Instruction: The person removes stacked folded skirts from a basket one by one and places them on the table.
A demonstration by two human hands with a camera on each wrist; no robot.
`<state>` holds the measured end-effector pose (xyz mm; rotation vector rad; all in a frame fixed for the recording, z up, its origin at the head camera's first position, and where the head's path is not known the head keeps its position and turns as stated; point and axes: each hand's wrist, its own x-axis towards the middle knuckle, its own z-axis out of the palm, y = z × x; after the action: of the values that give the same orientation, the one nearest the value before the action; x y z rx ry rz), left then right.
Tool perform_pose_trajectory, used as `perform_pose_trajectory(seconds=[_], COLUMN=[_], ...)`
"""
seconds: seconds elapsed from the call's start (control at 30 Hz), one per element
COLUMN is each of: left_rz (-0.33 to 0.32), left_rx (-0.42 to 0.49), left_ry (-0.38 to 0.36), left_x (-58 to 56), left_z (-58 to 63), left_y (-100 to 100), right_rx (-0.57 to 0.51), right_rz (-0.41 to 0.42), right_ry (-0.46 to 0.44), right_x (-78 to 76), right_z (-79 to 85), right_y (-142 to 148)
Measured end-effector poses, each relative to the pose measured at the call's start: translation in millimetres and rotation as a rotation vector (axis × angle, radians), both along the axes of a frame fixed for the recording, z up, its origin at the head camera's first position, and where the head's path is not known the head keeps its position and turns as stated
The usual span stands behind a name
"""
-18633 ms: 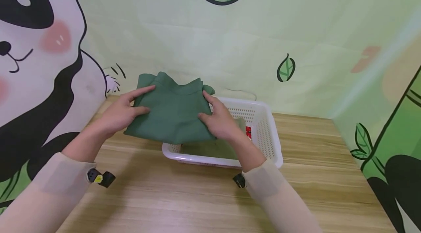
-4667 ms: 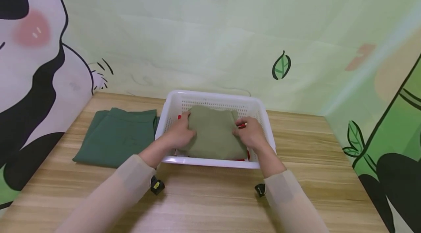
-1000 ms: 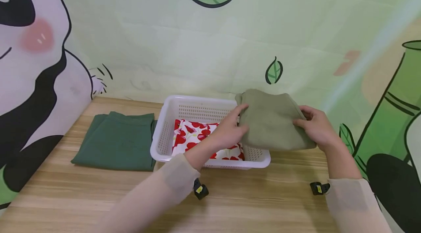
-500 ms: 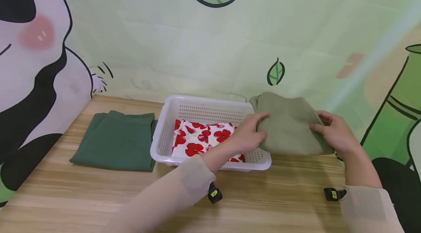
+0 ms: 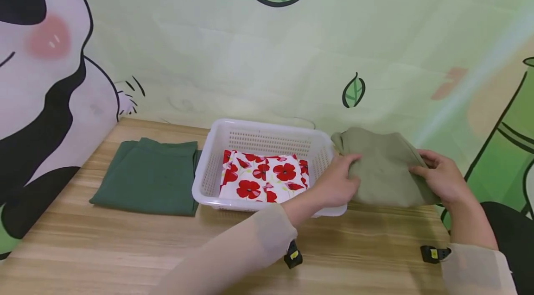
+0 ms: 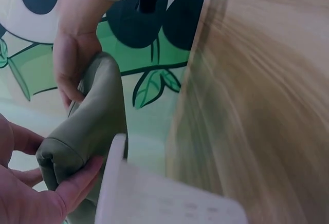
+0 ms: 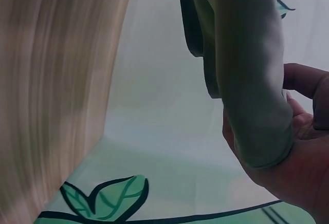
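A folded olive-green garment [image 5: 385, 170] hangs just right of the white basket, gripped at both sides. My left hand [image 5: 338, 183] pinches its left edge, beside the basket's right rim. In the left wrist view the left fingers [image 6: 79, 183] close round a rolled corner of the cloth. My right hand [image 5: 444, 177] holds the right edge, thumb on the front and fingers behind. The right wrist view shows the garment's folded layers [image 7: 252, 80] held above the table. Inside the white basket [image 5: 269, 126] lies a folded white cloth with red flowers [image 5: 263, 177].
A folded dark green garment [image 5: 148, 179] lies on the wooden table [image 5: 125, 248] left of the basket, close against it. A printed backdrop [image 5: 200, 54] with a panda and leaves rises behind the table and at its sides.
The dark green garment was put down left of the basket earlier. The olive garment came out of the basket, uncovering the flowered cloth, and has since moved right and lower in both hands.
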<state>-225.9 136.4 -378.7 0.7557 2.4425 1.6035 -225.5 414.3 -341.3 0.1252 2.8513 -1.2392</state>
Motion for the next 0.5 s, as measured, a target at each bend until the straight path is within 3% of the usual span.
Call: perform_pose_trajectory(seconds=[0.17, 0.27, 0.5], left_rz=[0.033, 0.021, 0.016], left_rx=[-0.041, -0.048, -0.101], left_ry=[-0.08, -0.129, -0.163], left_x=[9.4, 12.9, 22.0], left_z=[-3.6, -4.7, -10.3], left_y=[15, 22, 37], right_rx=[-0.003, -0.002, -0.02], right_rz=[-0.009, -0.019, -0.035], right_ry=[-0.007, -0.016, -0.021], right_x=[0.3, 1.1, 4.3], right_z=[-7.8, -13.3, -28.0], right_y=[7, 9, 14])
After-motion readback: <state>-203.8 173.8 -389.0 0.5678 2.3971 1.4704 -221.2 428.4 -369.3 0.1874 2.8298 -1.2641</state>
